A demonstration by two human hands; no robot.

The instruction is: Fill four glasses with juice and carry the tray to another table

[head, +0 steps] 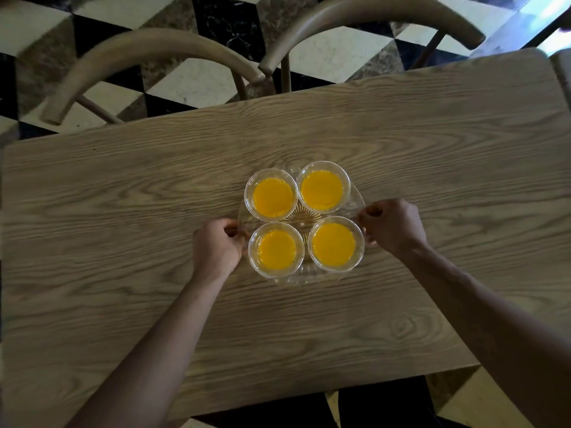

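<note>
A clear round glass tray (pixel 304 216) is over the middle of a wooden table (pixel 123 211). It carries a tight square of clear glasses filled with orange juice: far left (pixel 272 196), far right (pixel 322 189), near left (pixel 276 249), near right (pixel 334 244). My left hand (pixel 217 245) grips the tray's left rim with curled fingers. My right hand (pixel 392 223) grips the right rim the same way. Whether the tray touches the tabletop I cannot tell.
Two wooden chairs with curved backs, one at the left (pixel 148 54) and one at the right (pixel 370 17), stand at the table's far edge. Below them lies a black, white and brown tiled floor (pixel 191 84). The table's near edge (pixel 386 381) is close to my body.
</note>
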